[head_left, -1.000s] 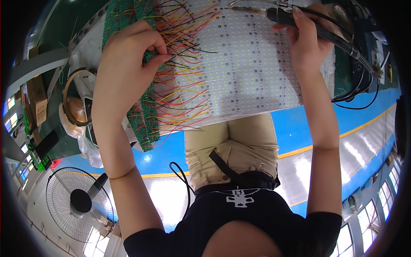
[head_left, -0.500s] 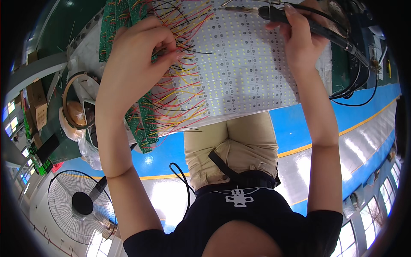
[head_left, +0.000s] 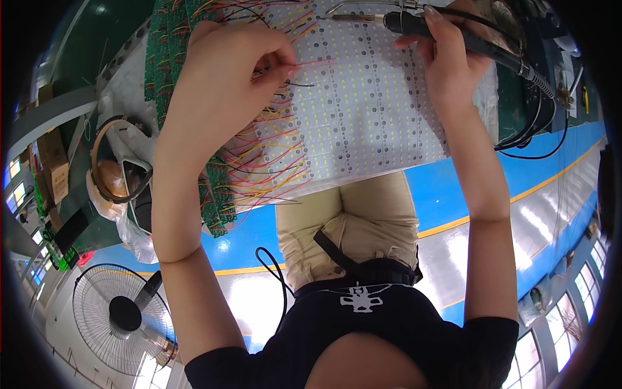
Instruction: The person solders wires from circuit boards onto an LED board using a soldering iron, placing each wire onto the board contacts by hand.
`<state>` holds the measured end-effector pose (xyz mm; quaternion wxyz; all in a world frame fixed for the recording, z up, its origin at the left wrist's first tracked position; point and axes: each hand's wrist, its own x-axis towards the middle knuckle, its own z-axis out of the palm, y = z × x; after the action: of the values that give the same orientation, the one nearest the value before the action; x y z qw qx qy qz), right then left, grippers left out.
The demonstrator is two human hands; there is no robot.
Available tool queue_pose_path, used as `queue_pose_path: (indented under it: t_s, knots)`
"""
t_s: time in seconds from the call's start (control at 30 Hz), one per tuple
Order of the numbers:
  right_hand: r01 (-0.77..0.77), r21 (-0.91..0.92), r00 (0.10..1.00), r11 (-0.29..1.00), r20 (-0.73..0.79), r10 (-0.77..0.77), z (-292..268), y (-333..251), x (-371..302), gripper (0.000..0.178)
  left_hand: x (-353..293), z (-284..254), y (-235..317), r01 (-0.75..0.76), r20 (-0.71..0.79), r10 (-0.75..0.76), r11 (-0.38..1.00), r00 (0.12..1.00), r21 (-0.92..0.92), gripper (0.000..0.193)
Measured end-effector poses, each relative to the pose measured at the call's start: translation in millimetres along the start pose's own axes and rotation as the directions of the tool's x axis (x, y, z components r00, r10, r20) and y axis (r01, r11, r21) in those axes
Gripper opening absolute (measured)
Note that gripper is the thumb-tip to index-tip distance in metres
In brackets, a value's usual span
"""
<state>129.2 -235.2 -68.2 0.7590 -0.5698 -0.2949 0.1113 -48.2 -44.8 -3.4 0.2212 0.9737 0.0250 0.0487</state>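
Note:
My left hand point(head_left: 233, 81) is pinched over the wire ends, thumb and forefinger together at a red wire point(head_left: 313, 63) whose end sticks out to the right. A black wire lies just below the fingertips. More red, yellow and black wires point(head_left: 272, 159) fan out from green circuit boards point(head_left: 219, 194) on the left side. Beneath them lies a white panel point(head_left: 363, 129) with rows of small yellowish parts and dark round holes. In my right hand point(head_left: 450, 68) is a soldering iron point(head_left: 405, 24), its tip pointing left above the panel, with a thin metal tube alongside it.
A roll of tape point(head_left: 97, 159) and a clear plastic bag point(head_left: 137, 241) are at the bench's left side. Black cables point(head_left: 538, 123) hang at the right edge. A black fan point(head_left: 125, 314) stands lower left. Cardboard boxes point(head_left: 55, 168) sit farther left.
My left hand has moved right, its fingertips now at a red wire reaching over the panel. The soldering iron in my right hand has shifted slightly left.

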Motion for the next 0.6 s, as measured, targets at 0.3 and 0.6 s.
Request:
queue_pose_path:
  t_s: [0.3,0.6]
  knots:
    - [-0.019,-0.03,0.999,0.999,-0.033,0.018,-9,-4,0,0.009,1,10,-9,0.092,-0.175,-0.121,0.982,0.977,-0.165,0.011]
    - [0.504,-0.673,0.844,0.541,0.253,-0.473,-21,9,2,0.006,-2,18,1,0.135,-0.275,-0.155,0.987,0.949,-0.088,0.011]
